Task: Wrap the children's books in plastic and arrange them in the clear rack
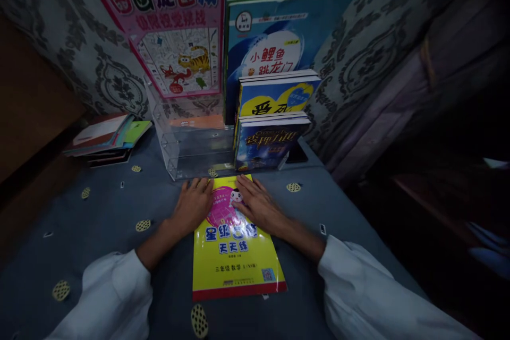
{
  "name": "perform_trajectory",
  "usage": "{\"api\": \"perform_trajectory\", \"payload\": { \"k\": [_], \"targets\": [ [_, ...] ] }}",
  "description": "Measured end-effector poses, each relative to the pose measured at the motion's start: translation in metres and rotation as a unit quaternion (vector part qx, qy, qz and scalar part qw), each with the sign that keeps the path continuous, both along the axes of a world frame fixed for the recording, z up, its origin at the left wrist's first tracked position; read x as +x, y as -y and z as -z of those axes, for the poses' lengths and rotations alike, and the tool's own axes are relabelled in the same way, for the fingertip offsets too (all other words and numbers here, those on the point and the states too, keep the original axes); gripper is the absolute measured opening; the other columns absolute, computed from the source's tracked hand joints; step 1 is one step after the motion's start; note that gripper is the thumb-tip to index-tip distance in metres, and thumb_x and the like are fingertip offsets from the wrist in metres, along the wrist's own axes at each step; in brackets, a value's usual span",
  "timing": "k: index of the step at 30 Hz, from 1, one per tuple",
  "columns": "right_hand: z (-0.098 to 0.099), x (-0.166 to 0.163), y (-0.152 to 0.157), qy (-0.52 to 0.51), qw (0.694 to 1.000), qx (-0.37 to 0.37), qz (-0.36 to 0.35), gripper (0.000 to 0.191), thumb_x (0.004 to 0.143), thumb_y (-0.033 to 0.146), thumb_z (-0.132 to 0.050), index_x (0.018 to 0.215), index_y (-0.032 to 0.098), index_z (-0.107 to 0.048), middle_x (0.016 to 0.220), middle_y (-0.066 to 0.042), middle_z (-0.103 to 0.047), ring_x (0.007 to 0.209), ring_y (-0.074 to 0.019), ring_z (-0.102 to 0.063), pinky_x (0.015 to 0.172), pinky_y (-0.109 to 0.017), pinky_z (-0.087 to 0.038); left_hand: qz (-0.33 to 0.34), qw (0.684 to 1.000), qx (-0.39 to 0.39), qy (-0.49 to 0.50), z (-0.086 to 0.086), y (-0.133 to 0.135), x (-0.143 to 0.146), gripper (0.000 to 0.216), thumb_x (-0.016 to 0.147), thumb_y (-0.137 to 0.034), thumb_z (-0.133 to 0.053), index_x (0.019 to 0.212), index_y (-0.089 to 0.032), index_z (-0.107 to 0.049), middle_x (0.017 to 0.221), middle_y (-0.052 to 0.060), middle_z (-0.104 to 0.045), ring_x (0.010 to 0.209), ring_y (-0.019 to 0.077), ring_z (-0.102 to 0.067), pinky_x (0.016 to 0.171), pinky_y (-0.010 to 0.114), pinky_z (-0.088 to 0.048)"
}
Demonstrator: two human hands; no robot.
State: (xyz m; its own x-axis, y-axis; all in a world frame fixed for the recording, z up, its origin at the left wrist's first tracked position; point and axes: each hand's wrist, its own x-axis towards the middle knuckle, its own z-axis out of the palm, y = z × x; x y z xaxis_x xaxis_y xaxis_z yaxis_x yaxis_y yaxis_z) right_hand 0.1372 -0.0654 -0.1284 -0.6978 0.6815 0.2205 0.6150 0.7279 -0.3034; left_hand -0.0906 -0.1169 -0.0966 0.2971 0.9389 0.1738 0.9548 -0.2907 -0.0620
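While lying on tabletop (99,223), workbook (235,260): yellow
Left hand (194,204): flat on its top-left, grip wide
Right hand (258,206): flat on top-right, grip wide

A thin yellow softcover workbook (236,263) is seen lying closed and face up, flat on a blue-grey tablecloth (119,223) dotted with pale oval patches. Its cover is marked by a round pink graphic near the top, large blue and white characters across the middle, a small code square at the lower right and a red strip along the bottom edge. The title is turned to be read from the near side. Its far edge is set just beside a clear plastic book rack (187,149). Its upper left corner is covered by the left hand (193,204), its upper right by the right hand (258,207).
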Motion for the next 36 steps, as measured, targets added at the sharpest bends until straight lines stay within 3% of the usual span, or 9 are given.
{"api": "perform_trajectory", "payload": {
  "k": [10,17,22,27,31,36],
  "targets": [
    [-0.003,0.006,0.004,-0.003,0.999,-0.003,0.045,0.055,0.102,0.042,-0.045,0.145,0.007,-0.051,0.155,-0.024,-0.046,0.148,-0.0322,-0.038,0.118,-0.057,-0.035,0.044,0.998,-0.035,0.036,0.001,-0.009,0.013,0.043,0.096,-0.009,-0.042,0.138,-0.014,-0.052,0.141,0.016,-0.057,0.128,0.0278,-0.053,0.104,0.043,-0.044],
    [-0.003,0.008,0.002,-0.017,0.999,-0.013,0.04,0.056,0.102,0.043,-0.046,0.144,0.008,-0.053,0.155,-0.023,-0.047,0.148,-0.032,-0.038,0.119,-0.056,-0.034,0.028,0.999,-0.047,0.002,-0.009,-0.017,0.027,0.027,0.098,-0.012,-0.043,0.117,-0.013,-0.062,0.12,0.015,-0.064,0.109,0.0287,-0.06,0.089,0.042,-0.049],
    [0.003,0.011,-0.002,-0.046,0.998,-0.015,0.041,0.054,0.102,0.042,-0.045,0.144,0.01,-0.053,0.153,-0.022,-0.05,0.146,-0.0318,-0.041,0.118,-0.055,-0.035,0.072,0.997,-0.024,0.012,0.0,-0.021,0.037,0.037,0.098,-0.012,-0.045,0.135,-0.014,-0.053,0.135,0.015,-0.06,0.125,0.0273,-0.055,0.101,0.043,-0.045],
    [0.005,0.011,-0.003,-0.047,0.997,-0.013,0.061,0.059,0.1,0.043,-0.049,0.142,0.003,-0.053,0.151,-0.025,-0.05,0.145,-0.0335,-0.042,0.118,-0.051,-0.036,0.094,0.994,-0.031,0.034,0.001,-0.026,0.042,0.037,0.097,-0.011,-0.046,0.134,-0.013,-0.054,0.136,0.015,-0.06,0.125,0.0263,-0.056,0.105,0.042,-0.044],
    [0.009,0.016,-0.009,-0.096,0.994,-0.027,0.036,0.058,0.098,0.04,-0.051,0.146,0.009,-0.05,0.151,-0.022,-0.052,0.144,-0.0336,-0.045,0.117,-0.055,-0.039,0.107,0.992,-0.045,0.047,-0.001,-0.031,0.047,0.042,0.095,-0.01,-0.046,0.135,-0.013,-0.054,0.135,0.015,-0.06,0.124,0.0278,-0.056,0.106,0.044,-0.043],
    [0.012,0.028,-0.02,-0.207,0.976,-0.07,0.0,0.061,0.095,0.023,-0.046,0.155,0.019,-0.039,0.152,-0.014,-0.052,0.141,-0.0271,-0.049,0.115,-0.052,-0.043,0.163,0.984,-0.03,0.06,0.006,-0.04,0.056,0.047,0.097,-0.011,-0.043,0.144,-0.015,-0.048,0.141,0.015,-0.058,0.129,0.0276,-0.054,0.108,0.045,-0.041]
  ]
}}
